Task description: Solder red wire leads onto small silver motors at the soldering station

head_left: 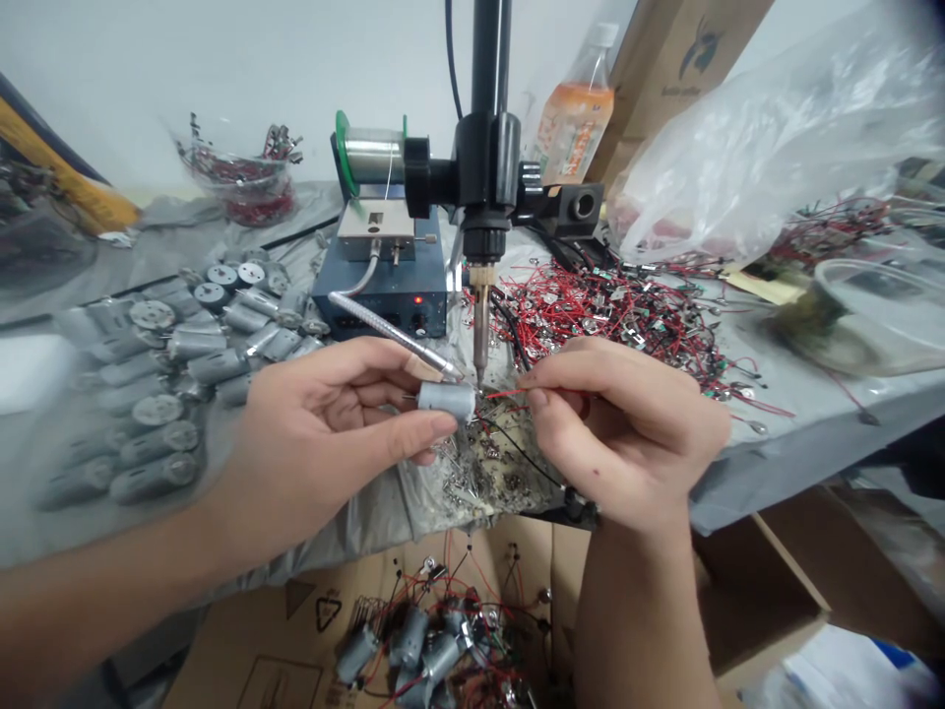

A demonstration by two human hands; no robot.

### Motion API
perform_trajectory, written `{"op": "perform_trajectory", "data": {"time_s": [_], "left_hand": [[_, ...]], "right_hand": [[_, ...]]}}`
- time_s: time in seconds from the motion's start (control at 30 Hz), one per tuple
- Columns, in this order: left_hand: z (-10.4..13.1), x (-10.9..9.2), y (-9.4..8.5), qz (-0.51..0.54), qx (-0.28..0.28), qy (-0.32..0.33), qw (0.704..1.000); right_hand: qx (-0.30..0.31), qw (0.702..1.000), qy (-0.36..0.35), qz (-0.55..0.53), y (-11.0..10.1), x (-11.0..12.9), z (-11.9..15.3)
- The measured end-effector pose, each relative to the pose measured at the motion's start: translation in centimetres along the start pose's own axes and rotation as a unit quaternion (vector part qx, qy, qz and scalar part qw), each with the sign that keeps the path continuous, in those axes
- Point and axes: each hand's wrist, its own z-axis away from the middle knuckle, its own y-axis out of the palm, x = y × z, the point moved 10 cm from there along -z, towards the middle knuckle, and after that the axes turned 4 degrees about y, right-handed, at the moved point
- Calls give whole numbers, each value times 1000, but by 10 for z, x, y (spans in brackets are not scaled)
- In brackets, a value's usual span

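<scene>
The left hand (325,433) pinches a small, stiff, likely light motor (446,400) by its smooth can, while the right hand (627,433) pinches a limp red wire (506,393) (easily bent) against its terminal, just under the iron tip (480,369)

Left hand (332,428) and right hand (627,433) face each other, both with fingertips pinched.

Two hands (472,433), one small motor (446,400) in grip, one bottle (576,118), one solder spool (373,153).
</scene>
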Motion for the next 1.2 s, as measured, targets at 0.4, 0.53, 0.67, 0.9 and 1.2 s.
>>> {"op": "perform_trajectory", "data": {"time_s": [0.4,0.53,0.67,0.9,1.2], "left_hand": [[-1,-3,-2,-11,-18,6,1000],[-2,-4,-2,-22,-20,15,999],[-2,-6,-3,-37,-28,27,999],[0,-11,-4,-71,-26,54,996],[-1,-10,-6,-67,-39,37,996]], "right_hand": [[-16,1000,10,6,1,0,0],[-13,1000,12,11,1,-1,-1],[-12,1000,11,14,1,-1,-1],[-7,1000,4,12,2,1,-1],[-2,1000,8,15,3,1,-1]]}}
